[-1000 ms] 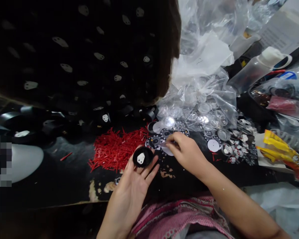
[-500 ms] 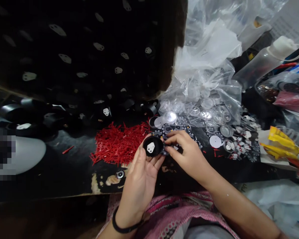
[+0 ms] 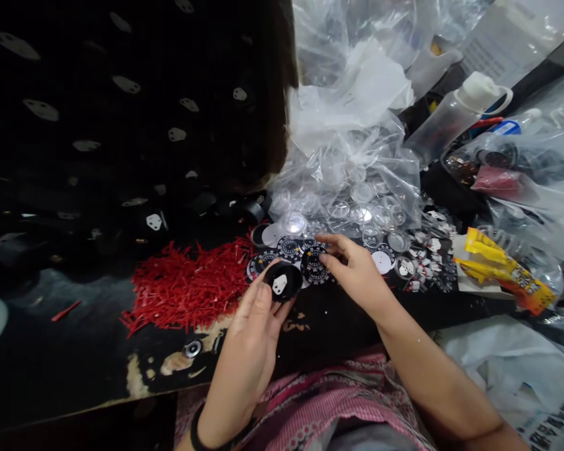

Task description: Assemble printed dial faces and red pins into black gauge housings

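Observation:
My left hand (image 3: pixel 254 319) is closed around a round black cup-shaped housing (image 3: pixel 292 289), its open side turned up towards me. A white plate with small dark holes (image 3: pixel 279 285) sits inside it. Just to the right, my right hand (image 3: pixel 352 269) has its thumb and fingertips closed at the edge of a black dial disc (image 3: pixel 311 255) with white markings. More printed dial discs (image 3: pixel 289 248) lie overlapping behind the housing, partly hidden by my hands. A heap of thin red pointers (image 3: pixel 183 288) spreads to the left of my left hand.
A large dark container with black housings (image 3: pixel 155 222) occupies the back left. Clear round covers (image 3: pixel 361 191) in plastic bags lie behind my hands. Small white-and-metal parts (image 3: pixel 432 250), a yellow wrapper (image 3: pixel 502 266) and a bottle (image 3: pixel 446 119) are at right. A metal ring (image 3: pixel 193 349) lies near the table edge.
The view has swung to the right, shifting the scene leftward. My right hand has moved away from the housing's rim and now grips a dial disc; my left hand keeps the housing.

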`<state>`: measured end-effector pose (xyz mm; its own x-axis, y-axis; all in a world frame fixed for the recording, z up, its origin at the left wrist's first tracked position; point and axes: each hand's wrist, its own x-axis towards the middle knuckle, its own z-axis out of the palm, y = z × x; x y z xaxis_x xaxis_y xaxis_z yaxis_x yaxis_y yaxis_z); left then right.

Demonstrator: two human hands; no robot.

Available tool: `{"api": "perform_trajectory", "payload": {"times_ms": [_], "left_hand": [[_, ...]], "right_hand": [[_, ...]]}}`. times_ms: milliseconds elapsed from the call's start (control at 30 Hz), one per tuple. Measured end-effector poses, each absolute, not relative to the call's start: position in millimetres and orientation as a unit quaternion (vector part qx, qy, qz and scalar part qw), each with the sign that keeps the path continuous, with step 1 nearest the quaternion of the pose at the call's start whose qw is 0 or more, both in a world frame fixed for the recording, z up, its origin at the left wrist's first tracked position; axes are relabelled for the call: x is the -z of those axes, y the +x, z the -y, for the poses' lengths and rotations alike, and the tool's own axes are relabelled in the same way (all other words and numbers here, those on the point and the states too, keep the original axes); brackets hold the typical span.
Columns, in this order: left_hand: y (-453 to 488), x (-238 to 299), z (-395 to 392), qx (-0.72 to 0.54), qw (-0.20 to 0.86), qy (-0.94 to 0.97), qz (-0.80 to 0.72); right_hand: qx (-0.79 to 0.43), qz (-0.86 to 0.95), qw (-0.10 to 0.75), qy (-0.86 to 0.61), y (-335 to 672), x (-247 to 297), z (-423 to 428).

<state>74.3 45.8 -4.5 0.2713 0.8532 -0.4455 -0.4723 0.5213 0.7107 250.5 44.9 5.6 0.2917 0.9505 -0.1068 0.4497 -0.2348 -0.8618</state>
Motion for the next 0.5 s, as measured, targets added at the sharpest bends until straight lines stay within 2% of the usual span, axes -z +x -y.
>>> {"api": "perform_trajectory", "payload": {"times_ms": [100, 200, 300, 500], "left_hand": [[68, 1, -50, -0.437, 0.761, 0.2, -0.436], [65, 0, -52, -0.416, 0.779, 0.169, -0.438], [65, -1, -50, -0.399, 0.789, 0.171, -0.434], [61, 5, -44, -0.381, 0.763, 0.237, -0.465]], "right_hand": [[-0.296, 0.515, 0.358, -0.72, 259, -6, -47], [-0.25, 0.529, 0.399, -0.706, 255, -14, -46], [-0.284, 0.546, 0.412, -0.672, 235, -27, -43], [-0.319, 0.586, 0.349, -0.658, 203, -40, -45]]}}
